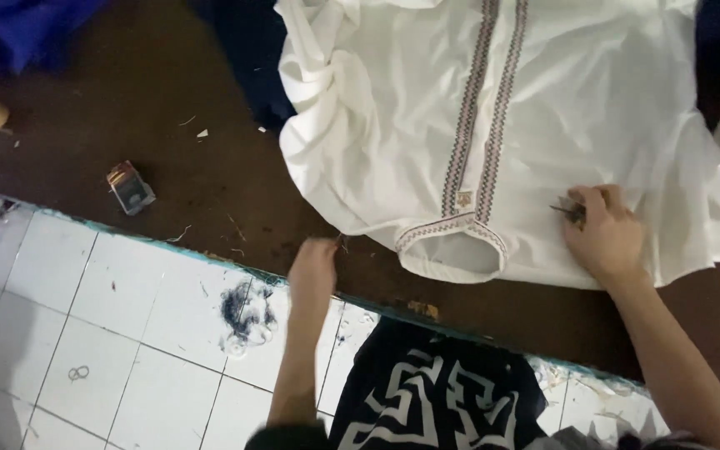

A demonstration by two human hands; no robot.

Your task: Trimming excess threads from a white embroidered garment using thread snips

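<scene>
Right hand (606, 237) flat on white shirt (393, 142) — small tool (572, 212) in grip

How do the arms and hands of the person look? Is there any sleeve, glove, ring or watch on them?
Both forearms are bare down to the left hand and the right hand. No glove, watch or bracelet shows on either; the picture is too blurred to rule out a ring. At the bottom edge a dark sleeve hem crosses the left arm near the elbow. No sleeve shows on the right arm.
</scene>
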